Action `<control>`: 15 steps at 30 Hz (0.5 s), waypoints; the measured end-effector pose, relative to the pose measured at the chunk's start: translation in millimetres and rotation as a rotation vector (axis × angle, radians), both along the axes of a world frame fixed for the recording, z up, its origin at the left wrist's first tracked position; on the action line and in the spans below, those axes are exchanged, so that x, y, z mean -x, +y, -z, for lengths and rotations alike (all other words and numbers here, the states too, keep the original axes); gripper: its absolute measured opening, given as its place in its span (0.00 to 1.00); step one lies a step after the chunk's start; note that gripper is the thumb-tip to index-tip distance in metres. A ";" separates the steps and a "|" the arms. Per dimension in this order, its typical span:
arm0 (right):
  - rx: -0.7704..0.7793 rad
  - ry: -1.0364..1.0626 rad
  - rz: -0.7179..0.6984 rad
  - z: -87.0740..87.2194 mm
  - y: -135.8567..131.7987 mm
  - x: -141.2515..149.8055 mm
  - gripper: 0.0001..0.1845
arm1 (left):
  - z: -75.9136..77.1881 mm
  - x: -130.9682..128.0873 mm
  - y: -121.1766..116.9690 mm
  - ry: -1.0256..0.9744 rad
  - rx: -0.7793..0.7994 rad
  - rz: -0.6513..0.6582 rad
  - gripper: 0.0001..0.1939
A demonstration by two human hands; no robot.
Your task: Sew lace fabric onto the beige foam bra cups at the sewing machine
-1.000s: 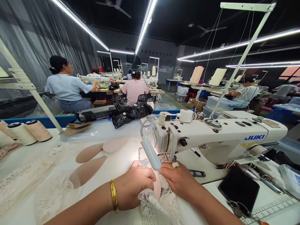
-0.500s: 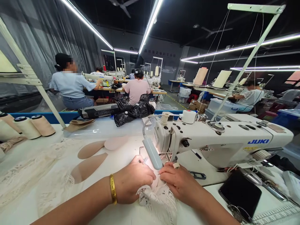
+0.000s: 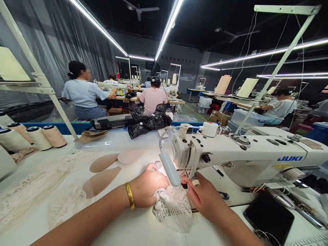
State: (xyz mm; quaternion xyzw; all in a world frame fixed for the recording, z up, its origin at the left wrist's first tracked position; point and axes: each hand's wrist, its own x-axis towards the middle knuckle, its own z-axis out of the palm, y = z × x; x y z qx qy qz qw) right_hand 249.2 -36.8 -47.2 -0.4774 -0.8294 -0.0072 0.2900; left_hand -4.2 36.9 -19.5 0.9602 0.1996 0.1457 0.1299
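Note:
My left hand (image 3: 150,186), with a gold bracelet on its wrist, is closed on cream lace fabric (image 3: 174,208) just left of the needle area. The lace hangs bunched toward me over the table edge of the machine bed. My right hand (image 3: 205,193) is at the right of the needle area, thumb and fingers pinched together. A small dark bit shows by its fingertips; what they hold I cannot make out. The white JUKI sewing machine (image 3: 238,150) stands over both hands. Its grey lamp (image 3: 169,169) hides the needle and part of the cloth.
Beige oval pads (image 3: 101,182) and more lace (image 3: 38,181) lie to the left. Thread cones (image 3: 38,138) stand at the far left. A black phone-like slab (image 3: 269,215) is at the right. Black plastic bags (image 3: 151,121) lie behind; several people work at other machines.
My right hand has drawn slightly away from my left, and its fingers have shifted into a pinch. The lace between them has spread and lies differently. The whole view has shifted a little.

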 end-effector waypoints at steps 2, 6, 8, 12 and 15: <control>0.023 0.074 -0.011 -0.6 1.3 1.1 0.17 | 0.3 -1.0 0.8 0.001 0.014 -0.003 0.08; 0.049 0.101 -0.003 2.8 2.7 1.1 0.15 | 5.0 -0.8 1.3 0.030 -0.046 0.010 0.07; 0.033 0.112 -0.006 5.4 2.7 -0.1 0.14 | 8.2 -0.2 1.5 0.065 -0.083 0.020 0.07; -0.006 0.129 -0.010 8.3 2.4 -2.3 0.14 | 10.0 0.6 1.8 0.105 -0.098 0.005 0.07; -0.041 0.106 -0.035 6.8 0.2 -1.5 0.14 | 6.0 3.2 0.8 0.145 -0.081 -0.006 0.08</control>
